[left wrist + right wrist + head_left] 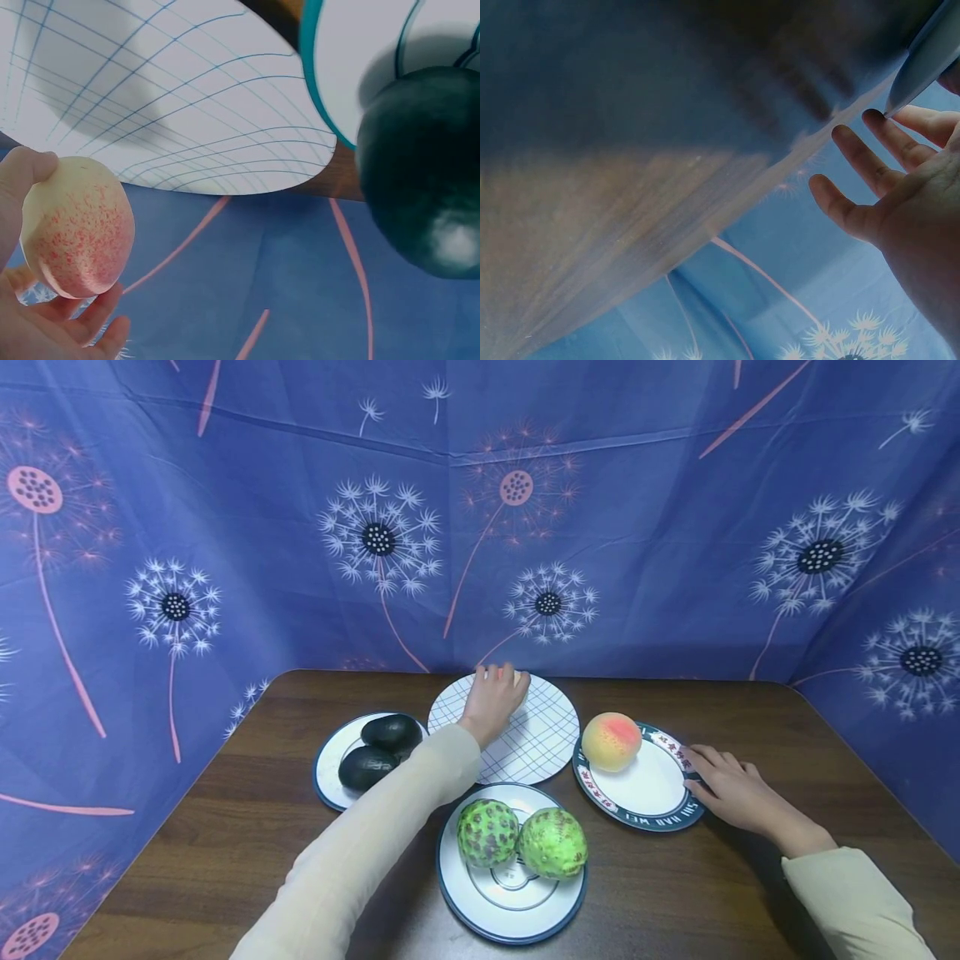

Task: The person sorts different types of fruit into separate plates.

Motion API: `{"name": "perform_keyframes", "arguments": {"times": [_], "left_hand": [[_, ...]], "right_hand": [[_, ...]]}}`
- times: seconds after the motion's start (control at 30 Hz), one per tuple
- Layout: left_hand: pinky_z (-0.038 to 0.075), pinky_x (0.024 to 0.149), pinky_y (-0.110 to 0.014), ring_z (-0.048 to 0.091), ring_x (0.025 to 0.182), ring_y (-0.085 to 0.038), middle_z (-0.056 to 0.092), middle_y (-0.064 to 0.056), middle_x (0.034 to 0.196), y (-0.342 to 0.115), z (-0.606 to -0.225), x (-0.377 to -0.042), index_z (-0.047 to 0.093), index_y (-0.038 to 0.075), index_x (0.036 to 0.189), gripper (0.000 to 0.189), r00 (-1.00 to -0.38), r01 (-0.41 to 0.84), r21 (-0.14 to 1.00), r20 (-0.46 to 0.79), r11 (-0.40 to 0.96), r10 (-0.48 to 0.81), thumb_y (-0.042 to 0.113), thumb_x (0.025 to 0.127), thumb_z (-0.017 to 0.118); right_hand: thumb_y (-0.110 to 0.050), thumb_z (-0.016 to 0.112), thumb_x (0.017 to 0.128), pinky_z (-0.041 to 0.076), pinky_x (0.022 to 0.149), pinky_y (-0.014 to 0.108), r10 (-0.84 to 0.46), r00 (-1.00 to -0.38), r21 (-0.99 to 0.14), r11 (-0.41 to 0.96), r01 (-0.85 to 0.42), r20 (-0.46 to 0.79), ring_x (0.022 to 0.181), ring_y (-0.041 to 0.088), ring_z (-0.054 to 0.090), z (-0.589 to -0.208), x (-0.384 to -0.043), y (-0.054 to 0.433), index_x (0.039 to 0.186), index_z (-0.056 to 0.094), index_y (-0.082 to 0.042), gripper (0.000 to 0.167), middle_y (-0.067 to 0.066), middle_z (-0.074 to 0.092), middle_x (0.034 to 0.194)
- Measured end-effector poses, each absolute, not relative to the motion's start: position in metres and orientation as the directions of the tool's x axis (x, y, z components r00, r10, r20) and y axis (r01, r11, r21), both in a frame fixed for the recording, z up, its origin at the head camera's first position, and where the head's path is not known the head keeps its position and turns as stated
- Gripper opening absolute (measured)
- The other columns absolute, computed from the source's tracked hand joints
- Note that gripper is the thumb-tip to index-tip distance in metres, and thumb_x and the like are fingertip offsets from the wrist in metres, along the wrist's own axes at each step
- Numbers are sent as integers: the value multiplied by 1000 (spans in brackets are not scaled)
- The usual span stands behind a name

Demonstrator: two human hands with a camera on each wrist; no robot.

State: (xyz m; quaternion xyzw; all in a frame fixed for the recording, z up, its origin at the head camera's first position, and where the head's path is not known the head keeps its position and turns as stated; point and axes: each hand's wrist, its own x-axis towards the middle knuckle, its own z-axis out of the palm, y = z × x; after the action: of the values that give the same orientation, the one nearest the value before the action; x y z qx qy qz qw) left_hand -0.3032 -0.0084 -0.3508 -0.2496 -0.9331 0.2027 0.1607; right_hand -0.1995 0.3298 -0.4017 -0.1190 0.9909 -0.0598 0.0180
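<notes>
My left hand point(495, 703) grips a peach point(81, 229) above the grid-patterned white plate point(543, 727) at the back of the table. In the left wrist view the peach is pale yellow with red speckles, thumb on one side and fingers curled on the other. My right hand point(738, 789) lies at the right edge of a plate with a dark green lettered rim point(663, 822), its fingers point(862, 161) spread and fingertips right at the rim. Another peach point(612, 742), yellow with a red blush, sits on the left part of that plate.
Two dark, glossy, avocado-like fruits point(367, 767) lie on a blue-rimmed plate point(324, 768) at the left, partly behind my left sleeve. Two bumpy green fruits point(553, 843) sit on the front plate point(510, 927). A blue dandelion-print cloth point(637, 568) hangs behind the wooden table point(187, 877).
</notes>
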Motion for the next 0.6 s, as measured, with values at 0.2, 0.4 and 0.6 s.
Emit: {"name": "perform_keyframes", "arguments": {"times": [0.2, 0.4, 0.6], "left_hand": [[44, 89, -40, 53, 106, -27, 49, -9, 122, 1, -347, -298, 37, 17, 133, 67, -799, 410, -461, 235, 787, 553, 36, 76, 68], [41, 96, -41, 50, 112, -27, 44, -10, 128, 13, -343, -291, 31, 19, 137, 81, -799, 426, -466, 209, 776, 564, 48, 72, 70], [41, 98, -40, 50, 112, -27, 42, -9, 130, 24, -341, -285, 31, 19, 137, 81, -773, 436, -484, 229, 759, 591, 52, 72, 68]], "right_hand": [[-30, 53, 89, 26, 90, 72, -232, -972, -125, 966, -226, -31, 118, 50, 33, -401, -199, 330, 136, 35, 3, 61, 30, 34, 134], [-30, 53, 89, 26, 89, 72, -233, -972, -127, 966, -227, -36, 118, 50, 33, -399, -199, 329, 136, 34, 4, 61, 30, 35, 134], [-29, 53, 89, 26, 89, 72, -235, -971, -128, 965, -228, -37, 118, 50, 33, -398, -198, 328, 136, 34, 4, 61, 31, 35, 133]]}}
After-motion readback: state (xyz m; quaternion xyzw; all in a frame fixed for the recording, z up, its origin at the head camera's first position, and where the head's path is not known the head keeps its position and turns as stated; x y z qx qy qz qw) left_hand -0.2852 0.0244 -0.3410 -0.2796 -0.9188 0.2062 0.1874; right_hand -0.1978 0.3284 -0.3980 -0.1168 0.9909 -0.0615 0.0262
